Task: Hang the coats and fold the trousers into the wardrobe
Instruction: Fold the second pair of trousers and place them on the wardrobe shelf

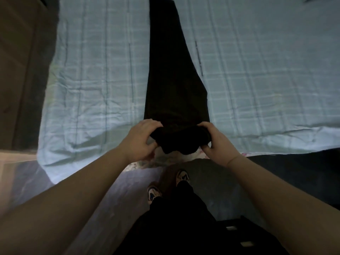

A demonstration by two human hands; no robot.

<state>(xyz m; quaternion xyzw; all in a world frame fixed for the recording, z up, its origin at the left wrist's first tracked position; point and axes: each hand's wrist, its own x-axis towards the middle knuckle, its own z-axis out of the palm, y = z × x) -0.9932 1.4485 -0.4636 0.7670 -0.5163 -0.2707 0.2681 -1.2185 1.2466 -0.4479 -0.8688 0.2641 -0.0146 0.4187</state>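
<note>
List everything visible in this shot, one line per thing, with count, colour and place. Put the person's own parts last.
trousers: one pair, black, laid lengthwise on the bed, near end bunched at the bed's edge.
bedsheet: one, pale blue check, covering the bed.
wooden furniture: one piece, brown, left of the bed.
floor: pale, glossy, below the bed's edge.
dark cloth: one, hanging at the bed's right near side; cannot tell what it is.
shoes: two, white with dark marks, on the floor.
left hand: one, gripping the trousers' near end.
right hand: one, gripping the same end.
</note>
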